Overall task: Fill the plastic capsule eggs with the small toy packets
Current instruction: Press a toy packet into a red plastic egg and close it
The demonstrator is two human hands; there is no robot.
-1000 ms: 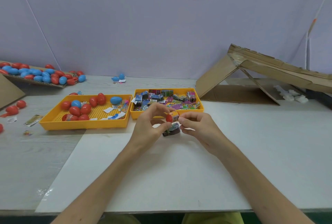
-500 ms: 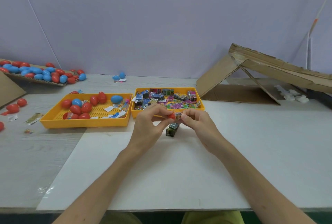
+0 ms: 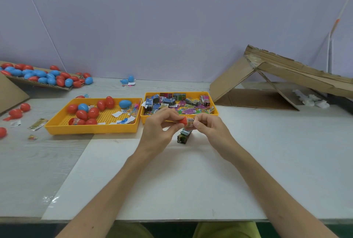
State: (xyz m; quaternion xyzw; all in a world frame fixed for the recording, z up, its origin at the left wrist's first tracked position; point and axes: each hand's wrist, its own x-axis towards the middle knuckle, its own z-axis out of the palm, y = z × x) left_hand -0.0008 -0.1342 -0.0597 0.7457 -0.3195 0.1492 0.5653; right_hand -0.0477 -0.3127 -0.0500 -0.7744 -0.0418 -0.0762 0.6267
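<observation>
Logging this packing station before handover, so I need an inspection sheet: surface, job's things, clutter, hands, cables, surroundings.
Surface: white board on a grey wood-grain table.
Job's things: red capsule and toy packet held together; yellow tray of packets; yellow tray of red and blue eggs.
Clutter: dark packet on the board beneath them; loose red eggs and wrappers at left.
Hands: left hand grips the capsule; right hand pinches the packet.
Cables: thin white line on the right wall; cannot tell what.
Surroundings: pale wall, folded cardboard at right.
</observation>
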